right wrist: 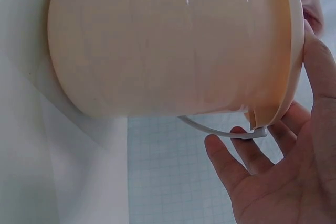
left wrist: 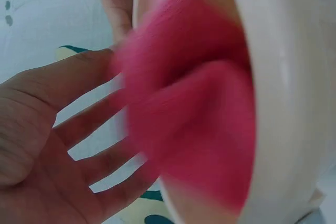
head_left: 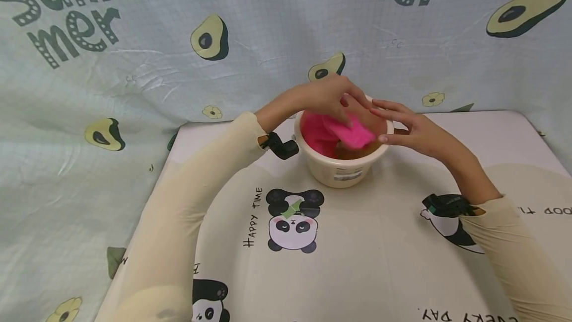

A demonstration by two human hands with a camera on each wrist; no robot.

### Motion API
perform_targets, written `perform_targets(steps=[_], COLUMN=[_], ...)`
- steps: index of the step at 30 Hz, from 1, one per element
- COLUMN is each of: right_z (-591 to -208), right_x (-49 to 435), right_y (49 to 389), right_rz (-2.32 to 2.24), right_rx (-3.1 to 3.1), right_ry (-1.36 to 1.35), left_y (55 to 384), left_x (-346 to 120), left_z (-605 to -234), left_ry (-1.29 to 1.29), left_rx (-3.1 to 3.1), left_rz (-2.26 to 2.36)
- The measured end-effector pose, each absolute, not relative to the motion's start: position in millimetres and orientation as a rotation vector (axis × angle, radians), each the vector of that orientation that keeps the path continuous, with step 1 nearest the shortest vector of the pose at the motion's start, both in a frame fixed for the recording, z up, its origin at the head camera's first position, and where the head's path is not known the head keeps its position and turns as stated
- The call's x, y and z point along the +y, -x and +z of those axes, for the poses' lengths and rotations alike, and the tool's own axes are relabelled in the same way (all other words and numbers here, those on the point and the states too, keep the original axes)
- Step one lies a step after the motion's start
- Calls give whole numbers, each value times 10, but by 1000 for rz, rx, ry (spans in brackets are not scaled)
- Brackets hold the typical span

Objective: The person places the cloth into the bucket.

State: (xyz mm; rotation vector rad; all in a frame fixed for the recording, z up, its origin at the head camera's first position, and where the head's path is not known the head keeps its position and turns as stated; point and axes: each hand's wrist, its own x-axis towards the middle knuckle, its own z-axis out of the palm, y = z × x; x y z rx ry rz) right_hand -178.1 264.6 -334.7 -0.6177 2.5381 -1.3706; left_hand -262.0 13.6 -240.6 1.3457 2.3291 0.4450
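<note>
A cream bucket point(head_left: 336, 172) stands upright near the far edge of the table. Over its mouth, my left hand point(head_left: 329, 97) pinches a bright pink cloth point(head_left: 355, 135) by thumb and fingers. That cloth point(left wrist: 194, 98) hangs in loose folds, blurred in the left wrist view, with part of it lower inside the bucket. My right hand point(head_left: 417, 130) rests at the bucket's right rim, its fingers spread and its thumb on the edge. In the right wrist view, two fingertips of the right hand point(right wrist: 283, 177) lie beside the bucket's thin handle point(right wrist: 226, 134).
The table point(head_left: 348, 272) wears a pale cover printed with pandas and lettering. Right behind the bucket rises a light curtain point(head_left: 268, 29) with avocado prints. A dark camera mount point(head_left: 281, 147) on the left wrist sits close to the bucket's left side.
</note>
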Motion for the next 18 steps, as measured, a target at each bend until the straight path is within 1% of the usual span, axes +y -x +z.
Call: perform_targets(steps=[8,12,18], right_z=[-3369,-3421,-3496], right_x=[2636,2624,2643], right_y=[1814,1817,1791], right_rz=[-1378,-1393,-1427], right_rx=[2533,2520,2507], right_ry=[646,652,713], left_y=[2613,2493,2238], left_x=[-72,-254,-644], left_z=[-2244,-2253,-2398], left_ry=[-1391,-1417,-1325], left_rx=[2447,2634,2921], left_rz=[505,427,430])
